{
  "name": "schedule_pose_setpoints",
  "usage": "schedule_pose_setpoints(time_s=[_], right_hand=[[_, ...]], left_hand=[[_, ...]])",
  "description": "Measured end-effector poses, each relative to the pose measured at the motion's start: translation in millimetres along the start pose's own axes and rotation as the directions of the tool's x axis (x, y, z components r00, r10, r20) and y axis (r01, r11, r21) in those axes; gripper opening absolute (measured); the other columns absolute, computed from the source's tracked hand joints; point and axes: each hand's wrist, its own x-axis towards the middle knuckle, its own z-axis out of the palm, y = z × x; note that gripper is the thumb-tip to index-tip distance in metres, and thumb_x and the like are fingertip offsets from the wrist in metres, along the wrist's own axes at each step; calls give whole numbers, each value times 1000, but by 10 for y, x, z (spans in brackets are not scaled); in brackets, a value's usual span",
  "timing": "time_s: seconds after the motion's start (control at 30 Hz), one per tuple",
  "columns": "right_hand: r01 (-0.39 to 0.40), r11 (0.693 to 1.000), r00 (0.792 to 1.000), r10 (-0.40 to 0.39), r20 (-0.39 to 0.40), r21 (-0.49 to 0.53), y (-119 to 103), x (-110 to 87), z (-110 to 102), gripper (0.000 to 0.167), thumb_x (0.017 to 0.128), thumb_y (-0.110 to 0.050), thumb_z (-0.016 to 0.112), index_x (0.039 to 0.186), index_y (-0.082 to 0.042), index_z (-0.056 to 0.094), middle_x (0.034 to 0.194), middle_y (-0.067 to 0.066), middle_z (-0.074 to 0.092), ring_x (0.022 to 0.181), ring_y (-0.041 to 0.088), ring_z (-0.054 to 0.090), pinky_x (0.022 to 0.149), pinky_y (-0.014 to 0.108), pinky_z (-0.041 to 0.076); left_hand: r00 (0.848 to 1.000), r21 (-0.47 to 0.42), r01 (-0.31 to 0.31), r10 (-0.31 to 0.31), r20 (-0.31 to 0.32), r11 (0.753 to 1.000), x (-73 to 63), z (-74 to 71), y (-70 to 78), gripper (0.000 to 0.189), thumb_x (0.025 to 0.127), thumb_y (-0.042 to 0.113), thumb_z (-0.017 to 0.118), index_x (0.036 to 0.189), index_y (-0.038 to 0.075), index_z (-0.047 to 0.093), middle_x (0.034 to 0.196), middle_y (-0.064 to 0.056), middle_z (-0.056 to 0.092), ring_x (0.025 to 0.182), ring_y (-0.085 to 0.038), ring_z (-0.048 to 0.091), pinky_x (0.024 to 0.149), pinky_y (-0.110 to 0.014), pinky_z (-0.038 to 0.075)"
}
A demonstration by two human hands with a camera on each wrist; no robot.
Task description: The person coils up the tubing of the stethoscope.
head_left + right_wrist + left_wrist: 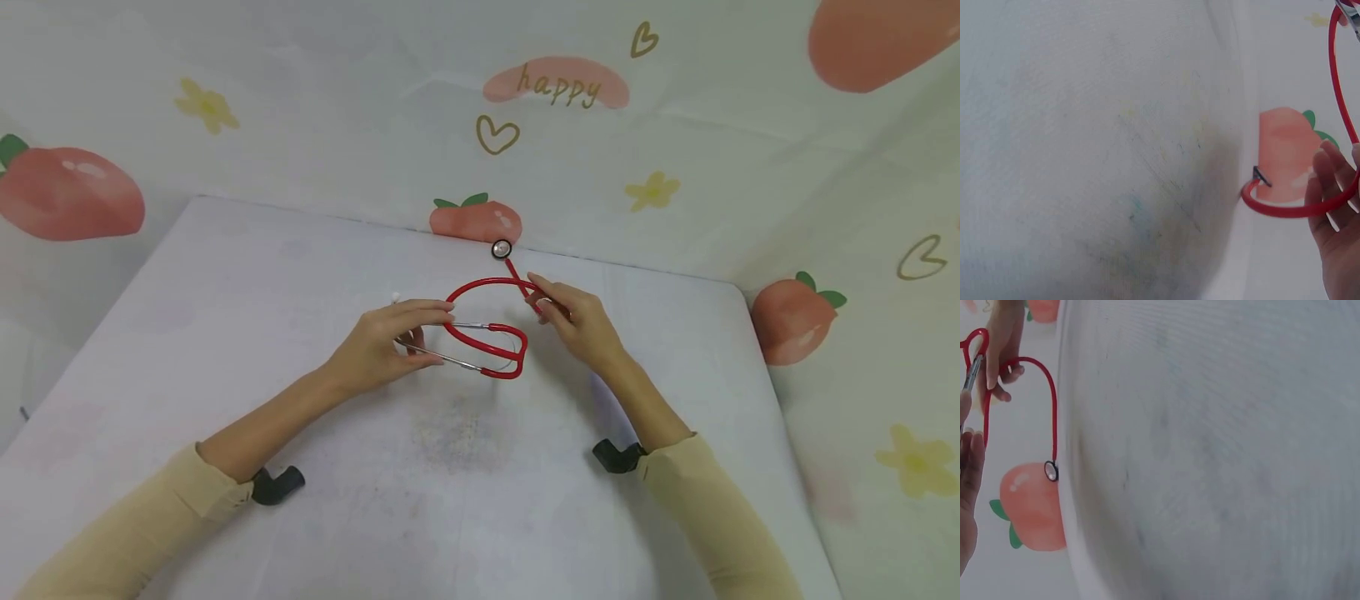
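A stethoscope with red tubing (480, 282) is held up over the table by both hands. My left hand (378, 346) grips its metal ear tubes (461, 362), fingers above and thumb below, with the tubing's loop passing at its fingertips. A white ear tip (395, 297) shows behind that hand. With thumb and fingers, my right hand (581, 323) pinches the tubing farther along. Beyond its fingertips, the round chest piece (502, 249) points toward the wall; in the left wrist view the chest piece (1051, 470) hangs on a curved length of tube.
A white-covered table (465, 517) stands against a wall cloth (337, 108) printed with peaches, flowers and hearts. Grey smudges mark the table's middle. Black curved pieces (279, 486) sit at both sleeve cuffs.
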Motion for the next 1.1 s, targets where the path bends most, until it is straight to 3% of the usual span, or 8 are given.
schedule_pose_setpoints(time_s=[0.17, 0.5, 0.73, 0.9, 1.1], right_hand=[[6, 998, 999, -3, -51, 59, 15, -5, 13, 38, 96, -1, 62, 134, -6, 63, 93, 12, 72, 71, 22, 58, 62, 18, 48], [-36, 998, 999, 38, 36, -45, -59, -25, 29, 37, 94, -2, 66, 130, -10, 68, 82, 6, 70, 70, 15, 55, 57, 24, 45], [37, 995, 996, -29, 88, -96, -108, -64, 63, 32, 90, -3, 72, 122, -8, 72, 83, 4, 73, 70, 12, 58, 60, 24, 48], [69, 992, 991, -56, 125, -106, -106, -120, 125, 32, 86, -3, 77, 117, -8, 75, 84, 1, 72, 67, 10, 54, 58, 22, 46], [95, 987, 983, -73, 167, -130, -133, -183, 178, 33, 83, -1, 79, 114, -13, 77, 81, -3, 69, 68, 8, 53, 60, 22, 47]], left_hand=[[999, -14, 19, -20, -50, 1000, -2, -21, -18, 59, 70, 1, 89, 124, 4, 66, 130, -8, 63, 72, -6, 59, 65, -21, 56], [995, 2, 29, -29, -101, 1000, 1, -52, -49, 67, 67, -3, 89, 128, 6, 63, 122, -8, 67, 71, -9, 61, 60, -24, 56], [987, 29, 72, -67, -147, 997, 7, -81, -74, 66, 68, 0, 90, 129, 6, 64, 115, -4, 69, 69, -8, 61, 61, -23, 56], [978, 5, 117, -115, -176, 993, 14, -81, -94, 62, 68, 1, 90, 125, 2, 65, 115, -8, 70, 69, -10, 61, 61, -24, 55], [972, 0, 128, -125, -201, 992, 22, -95, -106, 67, 69, -1, 89, 131, 1, 63, 121, -11, 68, 69, -13, 60, 62, -28, 56]])
